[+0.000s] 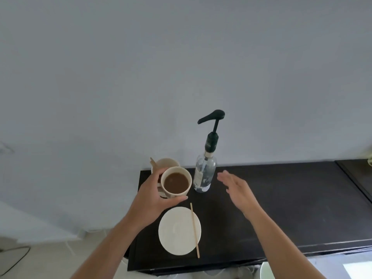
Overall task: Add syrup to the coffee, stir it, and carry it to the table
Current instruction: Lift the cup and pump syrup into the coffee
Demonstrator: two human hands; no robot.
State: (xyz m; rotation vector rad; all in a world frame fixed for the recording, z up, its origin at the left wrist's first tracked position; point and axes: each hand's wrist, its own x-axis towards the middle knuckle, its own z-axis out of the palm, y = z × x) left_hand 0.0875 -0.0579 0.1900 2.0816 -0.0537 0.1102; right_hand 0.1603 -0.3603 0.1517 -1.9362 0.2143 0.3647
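Observation:
A cream mug of brown coffee (176,183) is held just above the dark counter (281,198), with my left hand (155,196) wrapped around its left and near side. To its right stands a clear syrup bottle (204,176) with a dark green pump, spout pointing left over the mug. My right hand (235,190) hovers open, fingers spread, just right of the bottle and not touching it. A wooden stir stick (194,230) lies across the right edge of a white saucer (177,232) near the front of the counter.
A second cream cup (168,163) holding wooden sticks stands behind the coffee mug at the counter's back left corner. A pale wall rises behind the counter. The counter's left edge drops to a light floor. A white rim (265,270) shows below the front edge.

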